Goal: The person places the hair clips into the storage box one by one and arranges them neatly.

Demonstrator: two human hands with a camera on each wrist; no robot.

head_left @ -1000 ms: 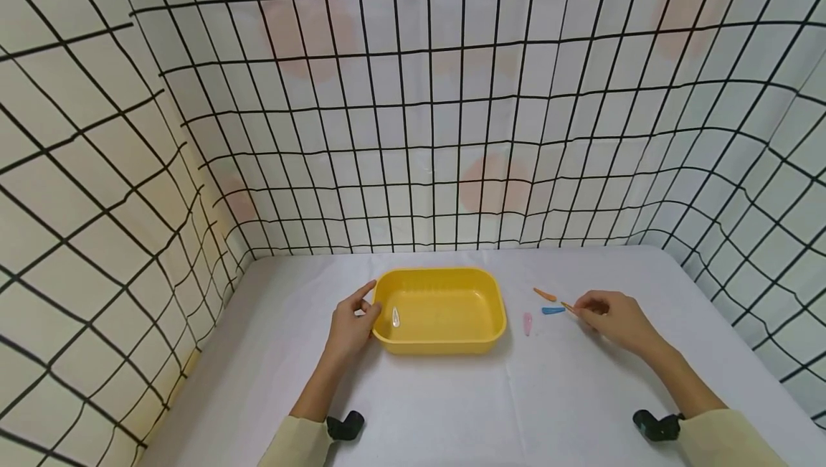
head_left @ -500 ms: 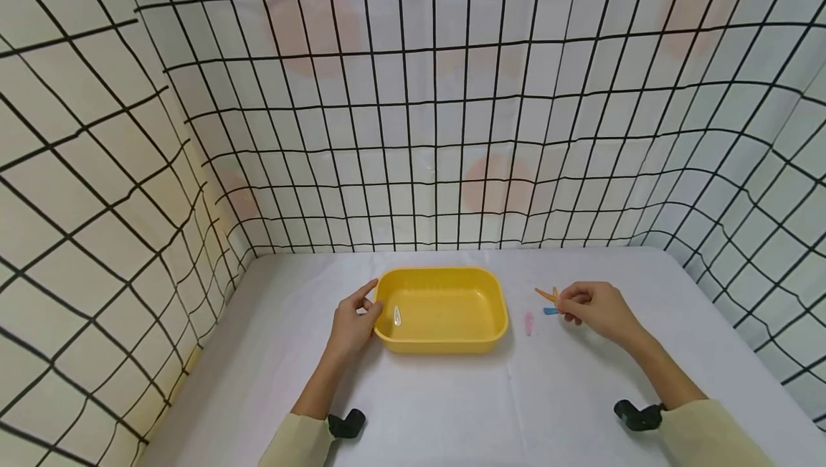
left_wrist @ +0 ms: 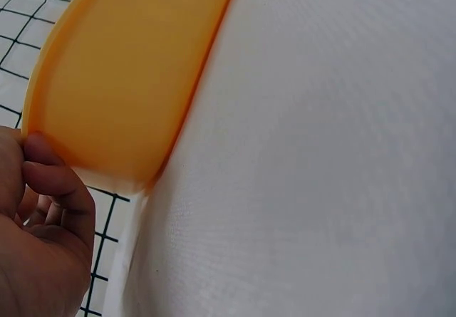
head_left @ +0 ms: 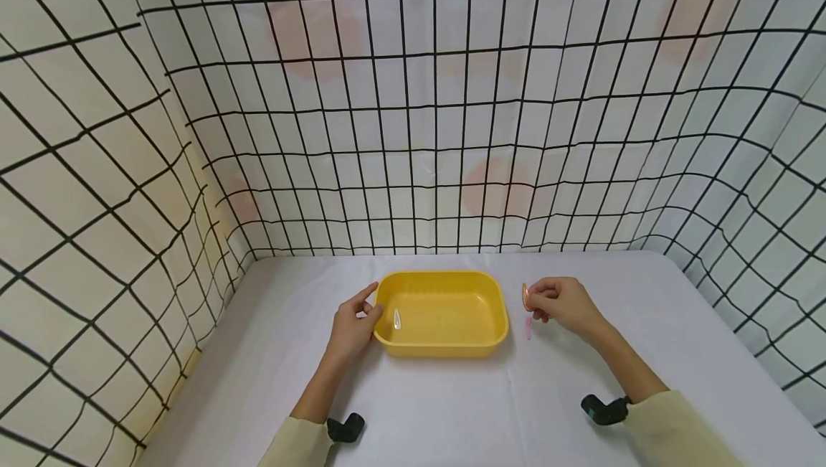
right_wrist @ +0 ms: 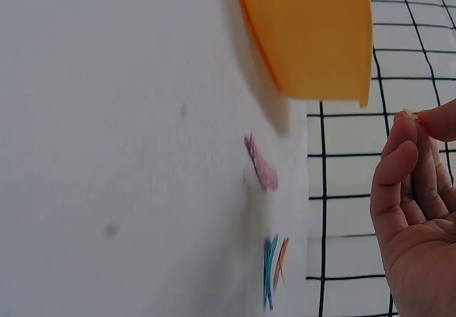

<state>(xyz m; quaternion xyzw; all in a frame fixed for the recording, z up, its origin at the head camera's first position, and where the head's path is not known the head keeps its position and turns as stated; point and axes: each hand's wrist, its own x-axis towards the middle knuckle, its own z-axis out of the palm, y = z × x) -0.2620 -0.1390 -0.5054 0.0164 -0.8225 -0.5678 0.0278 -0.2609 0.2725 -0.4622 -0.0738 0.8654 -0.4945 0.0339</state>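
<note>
My left hand (head_left: 351,323) grips the left end of a yellow plastic tray (head_left: 445,349), thumb on the rim and fingers outside; the left wrist view shows the same hold. A white snap hair clip (head_left: 396,319) lies in the tray near that end. To the right of the tray, my right hand (head_left: 568,305) pinches an orange hair clip (head_left: 525,298) between thumb and fingertips, raised off the table. A pink hair clip (head_left: 528,328) lies just below it. In the right wrist view a blue hair clip (right_wrist: 268,271) and another orange clip (right_wrist: 281,261) lie side by side; the hand hides them from the head view.
A white cloth (head_left: 445,409) covers the table. Black wire grid panels (head_left: 413,166) over pale fabric stand along the back and both sides. Each wrist wears a black device (head_left: 604,409).
My right hand has moved left toward the tray with the pinched orange clip, passing over the blue and other orange clips. My left hand stays on the tray.
</note>
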